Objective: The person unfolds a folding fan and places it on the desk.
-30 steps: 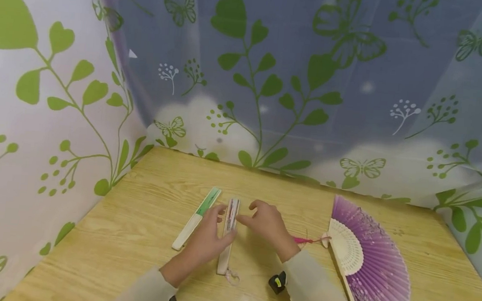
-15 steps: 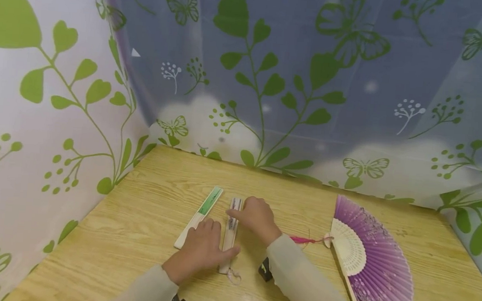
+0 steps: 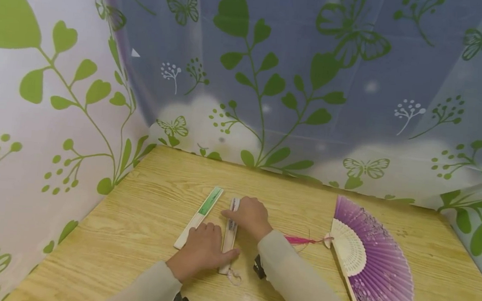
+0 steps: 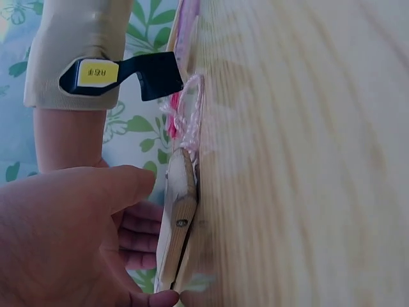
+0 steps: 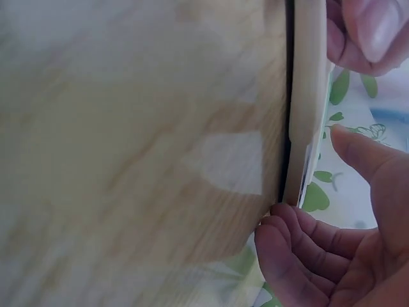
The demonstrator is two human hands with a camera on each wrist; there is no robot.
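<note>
On the tabletop [image 3: 133, 227], a closed fan [image 3: 229, 237] lies under the thumbs of my left grip [image 3: 202, 247] and right grip [image 3: 253, 216], both loosely spread; how firmly they press it, I can't quite tell. Left of it is a green-and-white folded fan [image 3: 199, 218]; well to the right, an open purple fan [image 3: 379, 256].

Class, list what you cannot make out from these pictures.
Head view: lower end of the purple fan, cut off by bottom edge.
Head view: part of the middle folded fan, behind the right hand.
Left wrist view: rest of the left hand, cut off by left edge.
</note>
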